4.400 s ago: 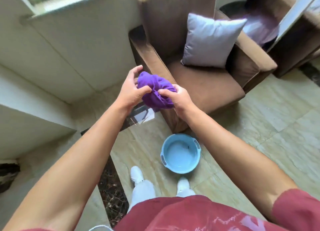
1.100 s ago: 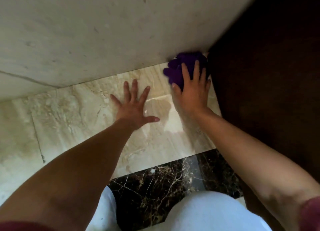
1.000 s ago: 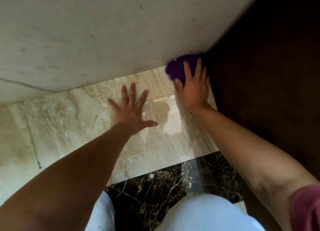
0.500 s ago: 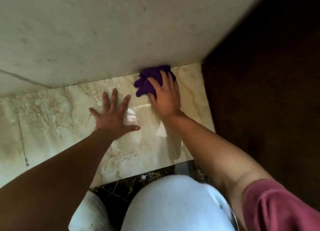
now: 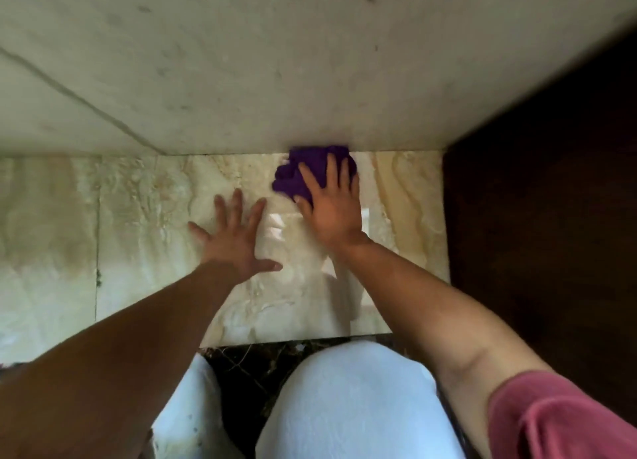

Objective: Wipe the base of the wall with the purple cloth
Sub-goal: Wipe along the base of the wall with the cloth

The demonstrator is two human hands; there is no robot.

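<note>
The purple cloth (image 5: 303, 170) is bunched against the foot of the pale wall (image 5: 275, 79), right where the wall meets the beige marble floor (image 5: 144, 217). My right hand (image 5: 332, 203) lies flat on the cloth, fingers spread over it, pressing it down; much of the cloth is hidden under the palm. My left hand (image 5: 234, 238) rests flat on the floor tile to the left, fingers splayed, holding nothing.
The dark brown side of an armchair (image 5: 544, 234) stands close on the right, meeting the wall. A dark marble strip (image 5: 255, 358) runs along the floor near my knees, which are in white trousers (image 5: 348, 403). More beige tiles stretch to the left.
My right hand has slid the cloth leftward along the wall's foot, away from the corner by the armchair. My left hand stays planted on the tile. The view has shifted.
</note>
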